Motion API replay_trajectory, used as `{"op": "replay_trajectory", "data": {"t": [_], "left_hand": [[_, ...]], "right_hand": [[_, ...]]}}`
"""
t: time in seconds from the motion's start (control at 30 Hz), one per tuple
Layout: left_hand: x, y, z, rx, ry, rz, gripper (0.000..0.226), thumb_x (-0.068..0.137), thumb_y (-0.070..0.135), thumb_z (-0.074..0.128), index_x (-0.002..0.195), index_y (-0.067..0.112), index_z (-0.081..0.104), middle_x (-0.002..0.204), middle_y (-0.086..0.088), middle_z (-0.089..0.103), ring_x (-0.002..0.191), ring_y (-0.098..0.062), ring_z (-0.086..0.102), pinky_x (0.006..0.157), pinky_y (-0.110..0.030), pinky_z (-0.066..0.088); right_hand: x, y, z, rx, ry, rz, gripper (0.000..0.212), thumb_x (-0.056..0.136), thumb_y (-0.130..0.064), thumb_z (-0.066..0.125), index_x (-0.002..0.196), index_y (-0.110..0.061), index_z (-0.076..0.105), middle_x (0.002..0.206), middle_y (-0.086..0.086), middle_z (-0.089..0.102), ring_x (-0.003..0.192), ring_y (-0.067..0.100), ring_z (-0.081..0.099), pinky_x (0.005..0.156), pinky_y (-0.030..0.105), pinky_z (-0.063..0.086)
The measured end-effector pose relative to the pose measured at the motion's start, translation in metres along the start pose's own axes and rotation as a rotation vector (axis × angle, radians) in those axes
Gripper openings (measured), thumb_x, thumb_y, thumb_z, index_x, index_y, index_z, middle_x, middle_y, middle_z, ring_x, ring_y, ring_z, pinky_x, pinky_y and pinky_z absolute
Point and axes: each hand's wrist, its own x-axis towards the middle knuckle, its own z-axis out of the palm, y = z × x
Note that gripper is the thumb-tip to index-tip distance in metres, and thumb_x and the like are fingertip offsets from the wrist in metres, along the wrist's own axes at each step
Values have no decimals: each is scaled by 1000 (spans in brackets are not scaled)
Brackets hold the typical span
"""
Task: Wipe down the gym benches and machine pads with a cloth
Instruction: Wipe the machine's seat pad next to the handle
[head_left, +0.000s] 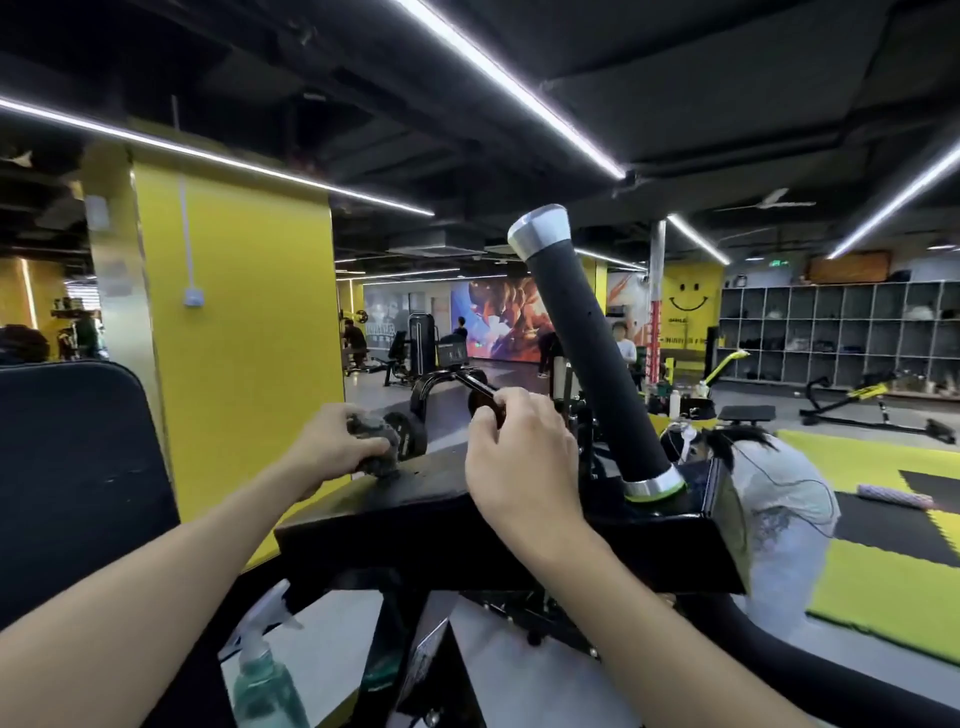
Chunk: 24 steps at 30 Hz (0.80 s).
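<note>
The left hand (332, 441) was clenched around a crumpled dark grey cloth (376, 441), soft and bunched into a rough ball, pressing it onto the far left part of a flat black matte machine beam (415, 514). That boxy beam ran with its long axis left to right across the middle of the scene, its top speckled with small marks. The right hand (511, 457) rested just right of the cloth, its fingers curled in a loose pinch; whether it gripped anything I cannot tell. From the beam's right end a long black textured cylindrical handle (592, 353) rose, tilted up and to the left, capped with a smooth silver collar at each end. A broad black padded cushion (72, 467) with rounded corners stood at the near left, beside a glossy yellow pillar (234, 322). Below, near the left forearm, stood a translucent spray bottle with teal liquid (262, 675). A person with dark hair in pale clothing (769, 499) crouched just right of the beam, and yellow-and-black foam floor mats (893, 519) lay beyond.
</note>
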Motion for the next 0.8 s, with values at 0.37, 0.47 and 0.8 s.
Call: {"op": "replay_trajectory", "data": {"t": [0.37, 0.47, 0.8], "left_hand": [[56, -56, 16, 276, -147, -65, 28, 89, 19, 73, 113, 5, 72, 116, -8, 71, 109, -25, 66, 98, -33, 50], [65, -59, 20, 348, -186, -92, 21, 93, 18, 66, 111, 7, 68, 115, -11, 68, 110, -29, 64, 88, -29, 48], [71, -67, 4, 420, -401, -157, 20, 99, 8, 52, 96, 10, 72, 86, -7, 65, 66, -23, 54, 53, -28, 41]], "right_hand": [[1, 5, 11, 29, -17, -12, 25, 101, -37, 26, 104, -28, 49, 110, -12, 46, 119, 10, 42, 111, 35, 26], [2, 4, 12, -2, -24, -6, 28, 100, -39, 25, 104, -27, 50, 110, -12, 46, 117, 10, 41, 111, 35, 26], [3, 4, 13, -59, -22, -7, 32, 98, -44, 23, 102, -29, 51, 105, -12, 44, 112, 9, 41, 113, 34, 23]]}}
